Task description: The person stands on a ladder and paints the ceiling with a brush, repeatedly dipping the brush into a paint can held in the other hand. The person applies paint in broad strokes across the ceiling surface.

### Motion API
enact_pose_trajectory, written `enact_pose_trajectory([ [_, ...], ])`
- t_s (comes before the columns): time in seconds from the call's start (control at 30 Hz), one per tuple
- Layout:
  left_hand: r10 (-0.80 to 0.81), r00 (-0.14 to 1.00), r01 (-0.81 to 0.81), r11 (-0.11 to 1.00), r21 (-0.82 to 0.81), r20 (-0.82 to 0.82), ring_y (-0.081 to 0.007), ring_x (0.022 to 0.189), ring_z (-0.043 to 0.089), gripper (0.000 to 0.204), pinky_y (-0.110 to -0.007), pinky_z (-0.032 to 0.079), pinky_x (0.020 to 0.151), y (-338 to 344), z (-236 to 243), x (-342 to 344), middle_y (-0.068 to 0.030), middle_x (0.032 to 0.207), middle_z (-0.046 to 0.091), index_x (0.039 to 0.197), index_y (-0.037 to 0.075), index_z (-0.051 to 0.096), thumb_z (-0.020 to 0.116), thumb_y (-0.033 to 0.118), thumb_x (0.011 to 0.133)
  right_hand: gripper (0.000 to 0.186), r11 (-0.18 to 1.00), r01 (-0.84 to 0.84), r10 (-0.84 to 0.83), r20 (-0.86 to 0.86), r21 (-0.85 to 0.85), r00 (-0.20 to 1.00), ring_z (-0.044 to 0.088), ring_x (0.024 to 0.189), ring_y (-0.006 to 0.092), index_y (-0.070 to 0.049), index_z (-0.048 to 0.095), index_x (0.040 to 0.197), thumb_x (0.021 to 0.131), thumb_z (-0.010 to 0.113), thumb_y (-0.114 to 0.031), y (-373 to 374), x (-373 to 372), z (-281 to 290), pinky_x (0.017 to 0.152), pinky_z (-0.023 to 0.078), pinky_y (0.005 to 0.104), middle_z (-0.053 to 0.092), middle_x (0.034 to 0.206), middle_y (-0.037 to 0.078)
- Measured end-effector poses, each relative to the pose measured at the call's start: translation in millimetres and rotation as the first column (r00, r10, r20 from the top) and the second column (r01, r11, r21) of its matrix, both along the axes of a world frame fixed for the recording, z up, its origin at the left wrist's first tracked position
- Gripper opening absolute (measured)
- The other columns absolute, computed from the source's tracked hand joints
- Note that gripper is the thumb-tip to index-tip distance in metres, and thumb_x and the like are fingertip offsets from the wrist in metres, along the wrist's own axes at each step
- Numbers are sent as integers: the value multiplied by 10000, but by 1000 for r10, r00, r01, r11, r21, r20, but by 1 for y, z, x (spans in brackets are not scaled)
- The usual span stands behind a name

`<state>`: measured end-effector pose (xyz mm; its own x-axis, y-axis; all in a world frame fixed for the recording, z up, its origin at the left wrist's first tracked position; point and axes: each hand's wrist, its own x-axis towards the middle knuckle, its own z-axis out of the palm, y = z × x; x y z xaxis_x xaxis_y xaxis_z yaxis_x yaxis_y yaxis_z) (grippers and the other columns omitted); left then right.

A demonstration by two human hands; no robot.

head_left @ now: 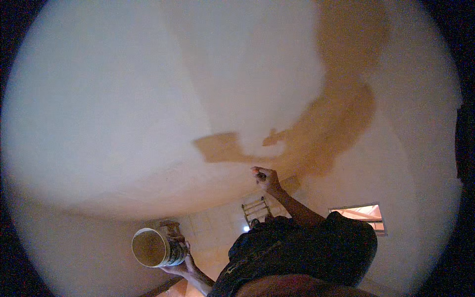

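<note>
My left hand [184, 265] grips a light-coloured bucket [176, 251] from its side, low on the left. The bucket tilts so that its round mouth shows, with a tan interior; what lies inside is too dim to tell. My right hand [268, 181] is raised in front of the pale wall [148, 99], fingers curled. Something small and dark shows at those fingers, too unclear to name. Whether this hand touches the wall, I cannot tell. Brownish shadows of an arm, a hand and a bucket-like shape fall across the wall.
A ladder [256, 207] stands beyond my body. A small bright light [246, 228] shows just below it. To the right, a framed opening [360, 214] reveals a lit space with beams. Picture edges are dark.
</note>
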<state>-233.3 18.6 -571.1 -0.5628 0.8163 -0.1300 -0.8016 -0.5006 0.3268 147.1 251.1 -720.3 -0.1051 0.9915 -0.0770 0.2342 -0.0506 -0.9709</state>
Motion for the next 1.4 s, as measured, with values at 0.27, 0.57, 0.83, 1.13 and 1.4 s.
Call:
enact_pose_trajectory([
  [0.27, -66, 997, 63, 995, 71, 35, -528, 1208, 502, 930, -714, 474, 956, 11, 8, 12, -280, 1489, 413, 1537, 61, 321, 640, 583, 837, 507, 945, -232, -4, -716, -231, 698, 686, 994, 241, -77, 500, 1449, 988, 615, -253, -22, 25, 34, 788, 582, 345, 686, 1177, 107],
  [0.57, -151, 988, 149, 983, 108, 17, -550, 1248, 484, 974, -737, 469, 967, 24, 8, 33, -289, 1524, 385, 1561, 65, 296, 635, 615, 832, 519, 921, 177, -25, -399, 348, 916, 629, 894, 202, -84, 372, 1476, 1006, 589, -116, 87, 54, 184, 660, 544, 329, 620, 1151, 102],
  [0.83, -182, 971, 163, 979, 125, 156, -515, 1272, 481, 864, -718, 437, 995, 22, -6, 31, -282, 1458, 464, 1506, 102, 431, 670, 578, 825, 518, -486, -254, -824, -342, 836, 451, 644, 879, 340, 103, 423, 1442, 1018, 498, -185, 181, 99, 548, 735, 520, 474, 654, 1030, 246],
  [1.13, -139, 975, 109, 979, 171, 173, -513, 1216, 467, 903, -724, 466, 976, 18, -7, 28, -282, 1463, 409, 1528, 94, 361, 690, 545, 817, 601, 209, 153, -745, 56, 966, 665, 666, 676, 438, -49, 366, 1535, 981, 589, -116, 166, 14, 365, 570, 523, 489, 665, 801, 287],
  [1.4, -15, 999, 18, 999, -47, 49, -529, 1339, 433, 865, -763, 442, 967, 10, -11, 20, -260, 1526, 377, 1546, 133, 361, 611, 600, 863, 713, 745, 151, -523, 429, 650, 736, 671, 701, 426, -38, 204, 1594, 984, 564, -120, 129, -4, 191, 602, 538, 521, 663, 832, 269],
])
